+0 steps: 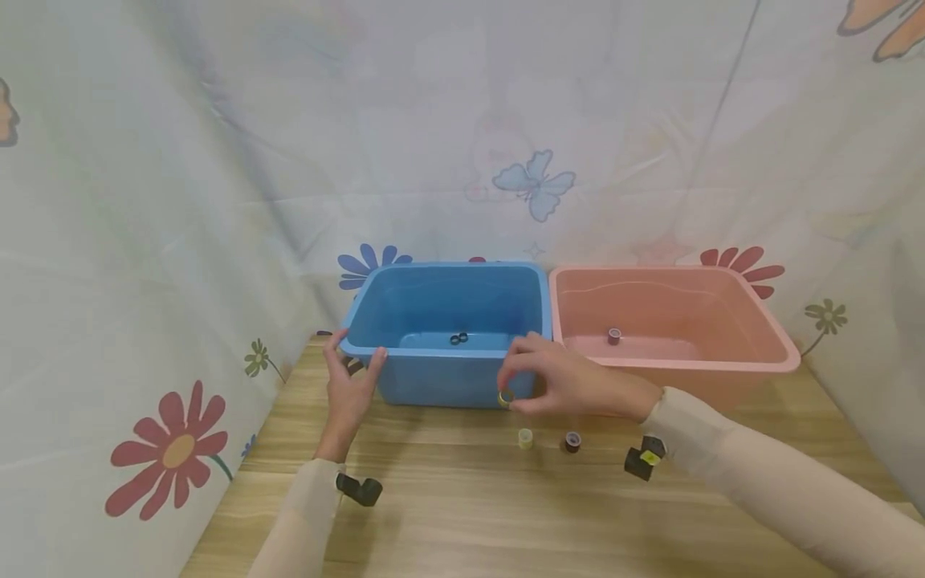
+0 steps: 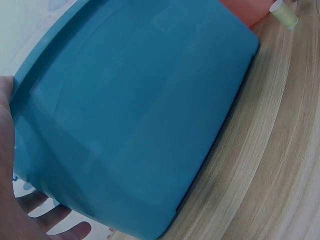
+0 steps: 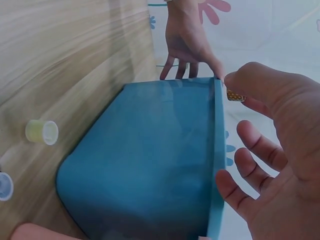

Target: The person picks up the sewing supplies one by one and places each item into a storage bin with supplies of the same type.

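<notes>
While the left hand (image 1: 349,393) stood spread wide at the near left corner of the blue bin (image 1: 451,377), thumb against the front rim, the right hand (image 1: 560,377) pinched a gold ring (image 3: 235,95) between thumb and index finger. Ring sat right at the fingertips, off the desk (image 1: 448,498), tilted, hole showing in the head view, where it appeared in front of the bin's front wall, toward the right end. Right wrist view showed dotted patterning on its band; the other three fingers of that hand were bent and apart from it. Left hand was well apart from the ring; its remaining fingers reached round the bin's left end, grip firmness cannot tell.

Two dark rings (image 1: 458,339) lay side by side on the blue bin's floor. Pink bin (image 1: 751,341) stood just beside, to the right, with one dark spool-like piece (image 1: 614,336) inside. On the desk, below the right hand in the head view, a pale yellow spool (image 1: 525,438) and a dark spool (image 1: 572,441) stood near each other, upright, yellow one nearer the held ring. Behind everything hung a pale curtain (image 1: 405,160) with printed flowers and butterflies; black wrist devices (image 1: 360,490) sat on both sleeves
</notes>
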